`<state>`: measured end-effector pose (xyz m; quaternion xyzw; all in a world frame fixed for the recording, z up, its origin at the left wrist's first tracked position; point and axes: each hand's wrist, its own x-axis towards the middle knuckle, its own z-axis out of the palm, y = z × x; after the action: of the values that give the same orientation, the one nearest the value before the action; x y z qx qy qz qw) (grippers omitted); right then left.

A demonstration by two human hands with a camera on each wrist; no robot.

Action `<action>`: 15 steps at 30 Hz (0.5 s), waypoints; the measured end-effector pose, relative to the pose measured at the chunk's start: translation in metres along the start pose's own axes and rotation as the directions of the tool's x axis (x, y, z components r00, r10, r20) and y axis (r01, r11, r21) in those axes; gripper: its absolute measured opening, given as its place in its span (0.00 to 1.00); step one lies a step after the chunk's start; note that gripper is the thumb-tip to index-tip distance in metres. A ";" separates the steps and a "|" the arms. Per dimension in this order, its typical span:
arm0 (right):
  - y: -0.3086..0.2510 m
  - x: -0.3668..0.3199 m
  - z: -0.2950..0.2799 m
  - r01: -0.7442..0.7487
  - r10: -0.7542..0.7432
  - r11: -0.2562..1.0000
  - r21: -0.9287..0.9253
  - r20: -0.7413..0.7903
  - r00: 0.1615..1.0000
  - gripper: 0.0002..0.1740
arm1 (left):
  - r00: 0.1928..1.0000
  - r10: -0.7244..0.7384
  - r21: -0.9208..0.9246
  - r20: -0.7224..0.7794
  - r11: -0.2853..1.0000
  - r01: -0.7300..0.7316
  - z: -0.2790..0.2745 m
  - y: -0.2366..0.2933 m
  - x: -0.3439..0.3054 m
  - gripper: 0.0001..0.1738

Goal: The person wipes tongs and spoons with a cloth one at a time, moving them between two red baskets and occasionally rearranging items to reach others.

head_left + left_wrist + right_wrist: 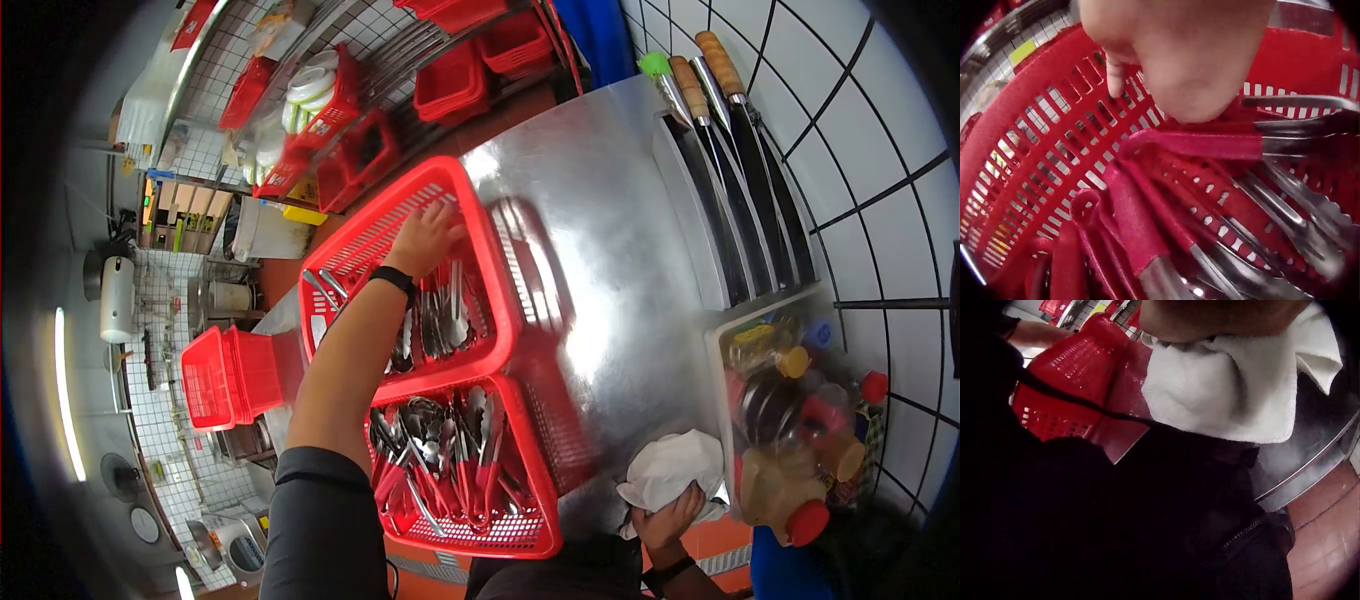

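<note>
Beneath the left hand [425,240], fingers apart, a slotted red plastic basket [492,260] seemingly keeps red-handled metal tongs [1210,144] from scattering; the right hand [672,520] grips a bunched white cloth [675,470].

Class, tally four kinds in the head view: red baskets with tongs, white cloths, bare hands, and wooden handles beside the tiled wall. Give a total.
Red baskets with tongs: 2
White cloth: 1
Hands, left hand and right hand: 2
Wooden handles: 2
Total: 7
</note>
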<state>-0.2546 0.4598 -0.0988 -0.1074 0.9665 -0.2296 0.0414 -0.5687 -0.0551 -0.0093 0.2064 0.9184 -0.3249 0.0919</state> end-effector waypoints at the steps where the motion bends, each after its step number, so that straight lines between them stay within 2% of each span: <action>1: 0.001 0.000 0.001 -0.006 0.006 1.000 -0.001 0.004 1.000 0.46 | 1.000 0.006 -0.003 0.001 1.000 -0.006 0.003 -0.001 -0.001 0.19; 3: 0.001 -0.001 0.002 0.007 -0.006 1.000 0.026 -0.024 1.000 0.45 | 0.981 0.049 -0.015 -0.188 0.999 -0.052 0.000 -0.004 -0.005 0.17; 6: 0.005 -0.005 0.006 -0.011 0.011 1.000 0.021 -0.005 1.000 0.46 | 0.986 0.072 -0.055 -0.148 0.995 -0.081 -0.013 -0.021 -0.019 0.15; 8: 0.003 -0.004 0.003 0.011 -0.010 1.000 0.006 -0.007 1.000 0.46 | 0.986 0.058 -0.028 -0.159 0.998 -0.063 -0.022 -0.036 -0.032 0.12; 11: 0.006 -0.002 0.008 0.043 -0.043 0.999 -0.003 -0.032 0.999 0.46 | 0.978 0.103 -0.038 -0.183 0.993 -0.112 -0.040 -0.056 -0.056 0.11; 13: 0.009 -0.009 0.012 0.009 -0.010 1.000 -0.007 -0.024 1.000 0.45 | 0.971 0.020 -0.082 -0.238 0.996 -0.041 -0.050 -0.061 -0.075 0.10; 15: 0.005 -0.008 0.010 -0.002 0.001 1.000 -0.014 -0.041 0.999 0.44 | 0.973 0.015 -0.061 -0.231 0.998 -0.030 -0.055 -0.067 -0.091 0.10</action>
<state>-0.2464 0.4612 -0.1096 -0.1022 0.9688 -0.2247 0.0211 -0.5183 -0.0966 0.0984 0.2502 0.9303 -0.2681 -0.0052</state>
